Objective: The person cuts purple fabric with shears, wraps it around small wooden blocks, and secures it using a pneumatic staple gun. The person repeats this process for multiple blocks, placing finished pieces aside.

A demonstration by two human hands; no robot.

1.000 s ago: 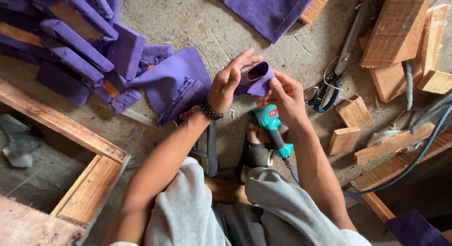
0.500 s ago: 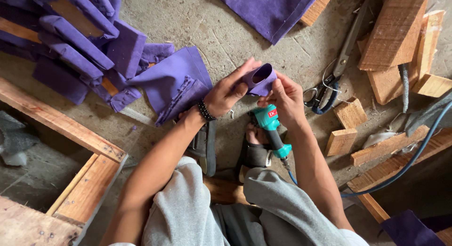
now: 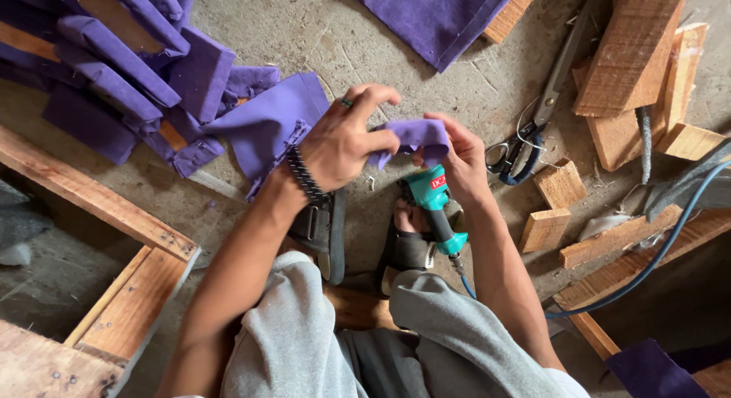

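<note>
both hands pinch one small purple fabric-wrapped piece (image 3: 415, 135), its long axis running between left hand (image 3: 343, 143) and right hand (image 3: 457, 162), teal stapler (image 3: 432, 207) just below the right fingers.

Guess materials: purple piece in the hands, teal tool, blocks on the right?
Purple piece: looks like woven cloth, matte, folds softly between both hands. Teal tool: glossy moulded plastic body, probably; blue hose at its base. Blocks: raw wood, visible grain, rough-sawn, unfinished.
</note>
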